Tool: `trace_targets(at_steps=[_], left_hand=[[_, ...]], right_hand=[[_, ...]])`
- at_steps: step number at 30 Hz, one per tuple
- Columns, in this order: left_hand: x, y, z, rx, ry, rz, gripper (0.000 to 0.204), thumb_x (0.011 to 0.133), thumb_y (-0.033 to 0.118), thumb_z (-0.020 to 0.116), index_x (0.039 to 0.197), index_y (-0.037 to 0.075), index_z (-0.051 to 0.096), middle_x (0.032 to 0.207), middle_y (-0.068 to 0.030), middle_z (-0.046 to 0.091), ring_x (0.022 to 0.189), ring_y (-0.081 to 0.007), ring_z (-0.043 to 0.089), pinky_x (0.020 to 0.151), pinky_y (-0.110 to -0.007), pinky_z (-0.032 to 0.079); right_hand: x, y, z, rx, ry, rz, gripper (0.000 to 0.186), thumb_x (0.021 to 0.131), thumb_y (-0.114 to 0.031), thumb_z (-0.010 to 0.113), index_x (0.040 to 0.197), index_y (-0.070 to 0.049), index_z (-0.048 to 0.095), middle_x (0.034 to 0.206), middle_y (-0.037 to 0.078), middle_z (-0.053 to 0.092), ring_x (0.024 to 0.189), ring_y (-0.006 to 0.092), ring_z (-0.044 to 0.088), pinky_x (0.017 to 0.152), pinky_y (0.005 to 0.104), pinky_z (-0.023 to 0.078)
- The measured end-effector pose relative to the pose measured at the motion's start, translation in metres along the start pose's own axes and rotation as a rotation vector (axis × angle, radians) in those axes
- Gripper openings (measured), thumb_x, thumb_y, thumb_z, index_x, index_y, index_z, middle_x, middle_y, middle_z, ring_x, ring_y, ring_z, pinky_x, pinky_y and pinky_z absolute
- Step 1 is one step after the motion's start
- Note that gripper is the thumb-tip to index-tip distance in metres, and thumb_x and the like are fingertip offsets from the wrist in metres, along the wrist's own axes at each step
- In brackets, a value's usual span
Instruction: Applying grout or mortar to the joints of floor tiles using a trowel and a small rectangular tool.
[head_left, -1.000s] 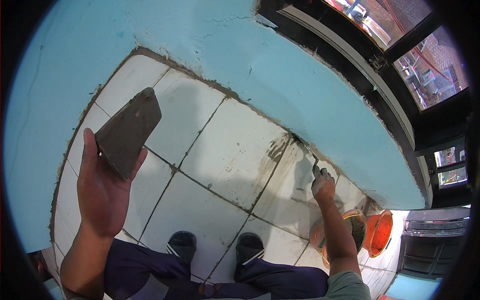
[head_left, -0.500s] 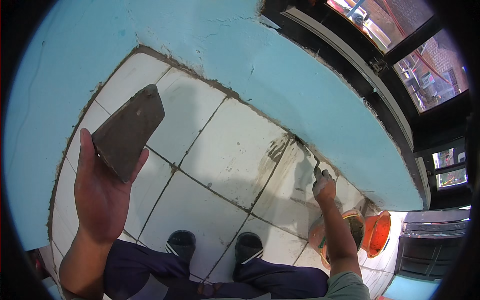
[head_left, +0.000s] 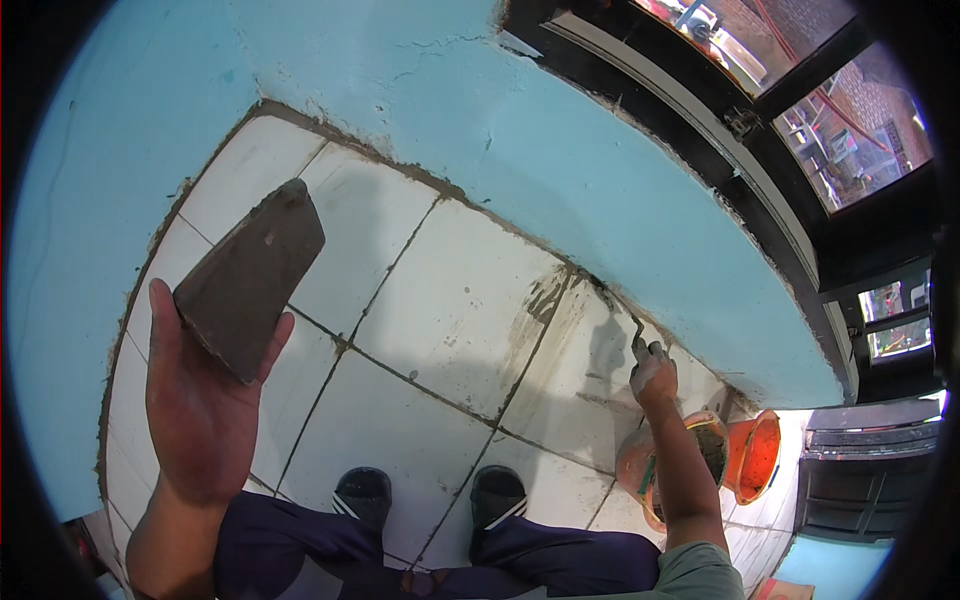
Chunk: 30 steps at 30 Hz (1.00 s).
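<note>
My left hand [head_left: 200,400] holds up a grey, mortar-coated flat board [head_left: 255,275], tapered in shape, with fingers and thumb around its lower end. My right hand [head_left: 652,372] grips a small metal trowel [head_left: 637,325] low at the seam where the blue wall [head_left: 640,210] meets the white tiled floor [head_left: 450,310]; the tool's tip is small and hard to make out. Dark mortar [head_left: 450,190] runs along this seam, and grey smears mark the tiles left of the trowel.
A bucket of grey mortar [head_left: 710,450] stands beside my right forearm, with an orange bucket [head_left: 760,455] to its right. Dark-framed windows [head_left: 840,130] sit above the blue wall. My sandalled feet [head_left: 362,495] are on the tiles, and another blue wall [head_left: 70,270] rises at left.
My right hand and trowel have shifted slightly rightward along the seam. My left hand and the board have moved a little down and left, and the view has shifted slightly.
</note>
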<state>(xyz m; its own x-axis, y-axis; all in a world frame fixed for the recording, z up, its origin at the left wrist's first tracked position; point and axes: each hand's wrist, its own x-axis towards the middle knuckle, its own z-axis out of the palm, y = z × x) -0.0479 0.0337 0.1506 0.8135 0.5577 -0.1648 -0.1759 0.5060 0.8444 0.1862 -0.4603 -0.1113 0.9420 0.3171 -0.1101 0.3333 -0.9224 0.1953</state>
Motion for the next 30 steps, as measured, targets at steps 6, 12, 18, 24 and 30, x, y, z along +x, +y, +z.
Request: trace_targets(at_steps=[6, 12, 18, 24, 30], left_hand=[[0.003, 0.0, 0.004, -0.039, 0.011, -0.037, 0.061, 0.108, 0.05, 0.036, 0.143, 0.0, 0.046, 0.141, -0.0125, 0.055, 0.129, -0.0214, 0.055, 0.108, -0.043, 0.045], [0.012, -0.012, 0.022, -0.156, -0.087, -0.146, 0.06, 0.108, 0.05, 0.037, 0.142, 0.002, 0.047, 0.139, -0.0118, 0.056, 0.129, -0.0235, 0.055, 0.11, -0.046, 0.044], [0.015, -0.007, 0.045, -0.202, -0.125, -0.2, 0.065, 0.106, 0.054, 0.041, 0.143, 0.001, 0.044, 0.141, -0.0115, 0.053, 0.13, -0.0238, 0.053, 0.111, -0.049, 0.041], [0.002, -0.003, 0.031, -0.198, -0.09, -0.207, 0.065, 0.106, 0.053, 0.039, 0.147, 0.002, 0.041, 0.144, -0.0125, 0.052, 0.133, -0.0285, 0.052, 0.114, -0.049, 0.039], [0.009, 0.008, 0.011, -0.157, -0.026, -0.15, 0.067, 0.106, 0.055, 0.039, 0.146, 0.002, 0.043, 0.146, -0.0134, 0.052, 0.133, -0.0298, 0.052, 0.112, -0.046, 0.04]], right_hand=[[-0.001, -0.001, -0.035, 0.488, -0.06, -0.015, 0.027, 0.087, -0.016, 0.061, 0.112, -0.006, 0.066, 0.095, 0.016, 0.067, 0.08, 0.0334, 0.068, 0.07, 0.0385, 0.056], [0.029, -0.053, -0.071, 1.624, -0.489, 0.838, 0.025, 0.095, -0.027, 0.053, 0.1, -0.003, 0.058, 0.084, 0.011, 0.061, 0.067, 0.0221, 0.063, 0.057, 0.0354, 0.055], [0.06, -0.18, -0.027, 1.919, -0.078, 1.094, 0.016, 0.093, -0.024, 0.054, 0.102, -0.011, 0.056, 0.084, 0.009, 0.054, 0.067, 0.0239, 0.057, 0.055, 0.0428, 0.047], [0.049, -0.229, 0.006, 1.791, 0.213, 1.123, 0.03, 0.09, -0.024, 0.062, 0.111, -0.003, 0.062, 0.084, 0.009, 0.062, 0.072, 0.0237, 0.061, 0.061, 0.0399, 0.048], [0.027, -0.257, -0.022, 1.741, 0.092, 1.007, 0.034, 0.092, -0.019, 0.062, 0.118, 0.001, 0.056, 0.087, 0.009, 0.063, 0.073, 0.0215, 0.062, 0.066, 0.0361, 0.05]])
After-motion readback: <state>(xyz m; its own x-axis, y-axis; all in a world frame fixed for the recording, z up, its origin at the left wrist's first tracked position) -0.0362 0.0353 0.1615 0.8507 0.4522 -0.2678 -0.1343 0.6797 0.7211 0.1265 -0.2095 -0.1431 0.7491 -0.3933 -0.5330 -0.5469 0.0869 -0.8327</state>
